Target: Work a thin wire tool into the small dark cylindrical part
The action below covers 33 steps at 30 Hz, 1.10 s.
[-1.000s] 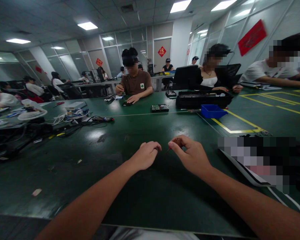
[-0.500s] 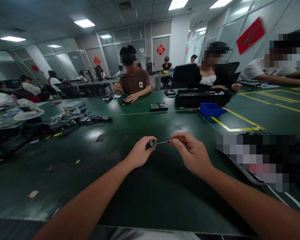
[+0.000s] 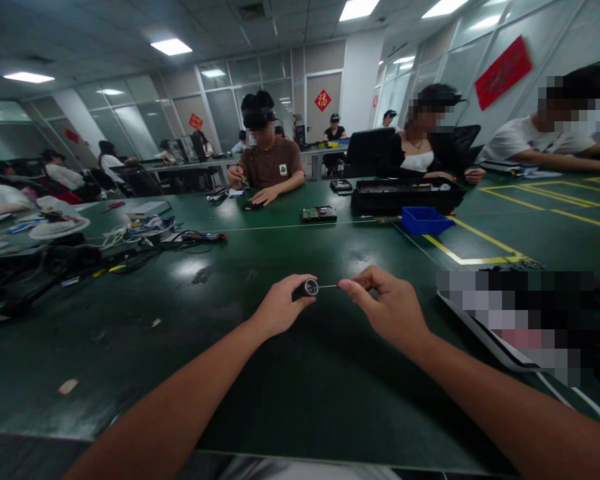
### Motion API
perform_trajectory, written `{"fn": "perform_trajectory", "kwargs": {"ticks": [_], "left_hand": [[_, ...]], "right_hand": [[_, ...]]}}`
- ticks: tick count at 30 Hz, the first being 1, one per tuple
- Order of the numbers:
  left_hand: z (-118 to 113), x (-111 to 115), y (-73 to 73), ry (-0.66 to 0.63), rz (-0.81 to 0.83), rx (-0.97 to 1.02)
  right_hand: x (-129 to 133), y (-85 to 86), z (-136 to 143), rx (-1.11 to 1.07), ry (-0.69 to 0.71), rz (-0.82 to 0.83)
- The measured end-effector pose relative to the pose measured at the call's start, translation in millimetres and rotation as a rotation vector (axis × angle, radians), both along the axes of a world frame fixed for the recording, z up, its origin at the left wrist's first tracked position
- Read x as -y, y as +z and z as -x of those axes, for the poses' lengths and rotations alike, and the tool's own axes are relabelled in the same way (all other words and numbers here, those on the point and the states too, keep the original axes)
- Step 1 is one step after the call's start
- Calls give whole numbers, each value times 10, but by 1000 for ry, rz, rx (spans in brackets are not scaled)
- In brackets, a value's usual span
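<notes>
Above the middle of the dark green table [image 3: 280, 413], my left hand [image 3: 280, 310] grips a black cylinder [image 3: 311, 288] with a silver ring round its open end, which faces me. Most of its body is hidden in my fingers. My right hand [image 3: 393, 307] is closed round the handle of a screwdriver [image 3: 329, 287], with a red collar at the front of the handle. Its thin metal shaft points left and meets the cylinder's ringed end; whether the tip is inside or just at the rim I cannot tell.
Cables and parts [image 3: 145, 230] clutter the table's left side. Ahead lie a hard drive [image 3: 319, 213], a black tray [image 3: 365, 200] and a blue bin [image 3: 427, 221]. A blurred-out object [image 3: 515, 320] lies to the right. A person in brown [image 3: 270, 163] works opposite.
The cylinder and both hands have shifted very slightly right in the view. My right hand has turned a little on the screwdriver's handle. Both grips remain.
</notes>
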State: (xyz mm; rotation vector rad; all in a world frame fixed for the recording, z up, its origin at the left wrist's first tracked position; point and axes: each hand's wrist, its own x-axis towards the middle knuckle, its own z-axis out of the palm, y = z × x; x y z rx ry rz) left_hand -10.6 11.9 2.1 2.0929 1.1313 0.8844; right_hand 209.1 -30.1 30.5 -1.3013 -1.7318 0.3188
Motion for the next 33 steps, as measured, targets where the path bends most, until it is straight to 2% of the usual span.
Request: {"fn": "perform_trajectory", "kwargs": {"ticks": [8,15,21,24,28,33], "left_hand": [[14,2,10,-6,-30,-24],[10,-10,-8,-31,-43,-82],[13,-9,-7,-8,-51,-85],[14,-9,-9,-19,-52,-91],[8,-4,2,-7,-54,-110],[16,9,38,9,-74,-95]], "right_hand": [[7,1,1,-8,164,-48],[-20,6,8,48,73,69],[-9,-9,-2,17,146,81],[-13,-17,2,31,135,105],[-30,-25,25,-121,75,116],[-101,-65,38,-455,116,187]]}}
